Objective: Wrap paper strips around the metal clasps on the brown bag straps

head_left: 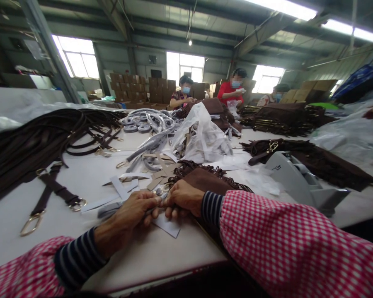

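In the lower centre of the frame, the left hand (136, 211) and the right hand (185, 196) meet above a white tabletop (149, 258), thumbs and fingertips of each drawn together and clamped on a small grey piece with a shiny metal fitting (159, 191); much of it is hidden by the fingers, so its exact shape cannot be told. A white rectangular paper card (170, 228) lies just below the fingertips, and a grey plastic-wrapped strap (109, 209) lies beside the left hand. Behind the right hand spreads a brown soft bag with dark fringe (207, 178). White paper strips (119, 188) and flat beige card pieces (157, 180) are scattered just above the hands, with a crumpled translucent plastic bag (202, 132) beyond them in the middle of the frame. Long dark brown straps (27, 145) fill the left side, one gold oval ring (32, 223) showing at lower left. Right of centre stands a grey plastic device with a sloping body (295, 178), near more dark fringed brown pieces (326, 163). In the upper part of the frame, a person in red (228, 92) holds a small white item (238, 90), before stacked brown cardboard boxes (127, 89) at upper left of centre.
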Demonstrator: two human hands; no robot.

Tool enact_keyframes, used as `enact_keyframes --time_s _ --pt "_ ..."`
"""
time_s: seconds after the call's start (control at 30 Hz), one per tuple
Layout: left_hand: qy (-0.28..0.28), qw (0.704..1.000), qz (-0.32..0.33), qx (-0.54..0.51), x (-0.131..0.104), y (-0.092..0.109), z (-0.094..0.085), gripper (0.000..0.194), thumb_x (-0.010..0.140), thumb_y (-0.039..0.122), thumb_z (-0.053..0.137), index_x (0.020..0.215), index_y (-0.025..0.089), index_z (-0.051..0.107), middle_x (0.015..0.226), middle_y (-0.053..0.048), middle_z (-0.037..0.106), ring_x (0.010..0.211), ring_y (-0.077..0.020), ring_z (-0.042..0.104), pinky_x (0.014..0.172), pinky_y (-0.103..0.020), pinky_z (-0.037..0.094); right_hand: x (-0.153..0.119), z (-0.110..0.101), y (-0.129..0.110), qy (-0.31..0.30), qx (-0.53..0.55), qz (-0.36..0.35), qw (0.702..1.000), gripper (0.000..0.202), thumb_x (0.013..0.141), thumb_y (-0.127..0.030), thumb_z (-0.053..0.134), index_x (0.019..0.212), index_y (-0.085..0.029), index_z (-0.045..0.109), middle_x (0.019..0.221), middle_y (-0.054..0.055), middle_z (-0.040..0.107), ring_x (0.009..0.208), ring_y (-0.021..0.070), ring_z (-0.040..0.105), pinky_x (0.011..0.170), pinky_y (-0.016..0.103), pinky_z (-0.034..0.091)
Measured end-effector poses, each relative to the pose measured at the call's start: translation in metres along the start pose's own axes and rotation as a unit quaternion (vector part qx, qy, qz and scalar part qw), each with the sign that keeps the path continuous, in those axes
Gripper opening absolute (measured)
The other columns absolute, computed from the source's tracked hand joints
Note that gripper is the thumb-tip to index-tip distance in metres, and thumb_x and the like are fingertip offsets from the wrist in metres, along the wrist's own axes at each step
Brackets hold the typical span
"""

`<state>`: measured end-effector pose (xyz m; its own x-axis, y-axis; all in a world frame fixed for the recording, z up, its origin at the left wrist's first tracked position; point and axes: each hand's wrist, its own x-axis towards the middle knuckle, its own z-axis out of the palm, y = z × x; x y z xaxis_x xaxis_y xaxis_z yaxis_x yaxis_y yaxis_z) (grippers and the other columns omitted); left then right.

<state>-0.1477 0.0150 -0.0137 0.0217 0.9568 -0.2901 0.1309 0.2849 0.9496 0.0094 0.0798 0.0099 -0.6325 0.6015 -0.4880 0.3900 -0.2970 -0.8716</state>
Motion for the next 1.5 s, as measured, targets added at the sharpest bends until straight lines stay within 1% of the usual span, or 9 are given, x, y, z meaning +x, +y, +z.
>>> enact_keyframes --time_s 0.23,0.4,0.57,0.67,0.83,1.03,1.13,1.23,1.5 --pt "0.007 1.0 -0.022 -0.012 0.002 0.004 -0.002 0.026 0.067 0.036 0.073 0.064 0.013 0.061 0.051 0.001 0.053 0.037 -0.0041 0.034 0.036 -0.016 0.016 0.007 0.004 0.023 0.109 -0.183 -0.166 0.963 0.019 0.088 -0.013 0.056 0.071 -0.014 0.065 0.059 0.001 0.067 0.043 0.0103 0.059 0.044 0.018 0.045" --pt "0.005 0.998 -0.038 -0.04 -0.001 0.0 -0.005 0.02 0.073 0.031 0.066 0.072 0.011 0.066 0.051 0.003 0.05 0.038 -0.0029 0.03 0.038 -0.016 0.013 -0.001 0.009 0.028 0.302 -0.501 -0.288 0.758 0.014 0.093 -0.03 0.062 0.097 -0.016 0.064 0.088 0.008 0.073 0.075 0.0204 0.069 0.06 0.025 0.046" --pt "-0.027 0.998 -0.011 -0.063 -0.005 0.003 -0.002 0.019 0.073 0.027 0.061 0.062 0.015 0.053 0.052 0.005 0.044 0.04 -0.0027 0.024 0.041 -0.017 0.013 0.0 0.001 0.026 0.245 -0.647 -0.447 0.567 0.018 0.104 -0.021 0.041 0.103 -0.017 0.059 0.102 0.01 0.068 0.091 0.0213 0.064 0.06 0.027 0.044" --pt "-0.024 0.998 -0.014 -0.057 -0.006 0.008 0.001 0.018 0.069 0.027 0.061 0.06 0.016 0.049 0.053 0.005 0.043 0.042 -0.0028 0.024 0.042 -0.018 0.012 0.006 -0.006 0.024 0.223 -0.685 -0.456 0.524 0.021 0.104 -0.019 0.038 0.098 -0.015 0.058 0.097 0.012 0.066 0.085 0.0234 0.063 0.057 0.03 0.045" --pt "0.005 1.0 -0.004 -0.03 -0.004 0.01 0.003 0.024 0.069 0.032 0.062 0.057 0.017 0.046 0.051 0.006 0.042 0.042 -0.0032 0.026 0.043 -0.019 0.012 0.017 -0.006 0.019 0.206 -0.689 -0.423 0.552 0.021 0.105 -0.026 0.036 0.102 -0.015 0.054 0.094 0.012 0.067 0.08 0.0226 0.066 0.057 0.029 0.046" --pt "0.055 0.988 0.037 0.142 -0.002 0.012 0.0 0.029 0.079 0.045 0.057 0.069 0.017 0.058 0.052 0.002 0.054 0.04 -0.0092 0.035 0.043 -0.024 0.021 0.015 -0.009 0.013 0.205 -0.576 -0.35 0.71 0.035 0.095 -0.026 0.056 0.126 -0.015 0.046 0.092 0.008 0.07 0.078 0.0216 0.068 0.061 0.026 0.044" --pt "0.093 0.928 0.137 0.333 -0.006 0.016 0.001 0.033 0.087 0.04 0.048 0.062 0.019 0.054 0.056 0.0 0.056 0.054 -0.0142 0.048 0.055 -0.027 0.031 0.014 -0.025 0.011 0.14 -0.472 -0.362 0.792 0.064 0.081 -0.018 0.07 0.139 -0.016 0.041 0.09 0.003 0.069 0.076 0.0185 0.065 0.068 0.026 0.044" --pt "0.121 0.869 0.18 0.446 -0.01 0.018 0.003 0.032 0.091 0.035 0.04 0.064 0.021 0.047 0.061 0.0 0.054 0.059 -0.0156 0.048 0.06 -0.03 0.031 0.016 -0.043 0.006 0.041 -0.349 -0.377 0.857 0.054 0.08 -0.013 0.071 0.131 -0.016 0.053 0.085 -0.001 0.064 0.075 0.014 0.059 0.072 0.024 0.044" --pt "0.106 0.812 0.177 0.546 -0.008 0.011 -0.004 0.038 0.098 0.033 0.03 0.088 0.019 0.064 0.082 -0.009 0.07 0.077 -0.0221 0.065 0.071 -0.031 0.041 0.034 -0.051 -0.025 -0.082 -0.355 -0.389 0.846 0.016 0.084 -0.013 0.068 0.099 -0.013 0.073 0.073 -0.002 0.059 0.07 0.0116 0.054 0.067 0.022 0.04"
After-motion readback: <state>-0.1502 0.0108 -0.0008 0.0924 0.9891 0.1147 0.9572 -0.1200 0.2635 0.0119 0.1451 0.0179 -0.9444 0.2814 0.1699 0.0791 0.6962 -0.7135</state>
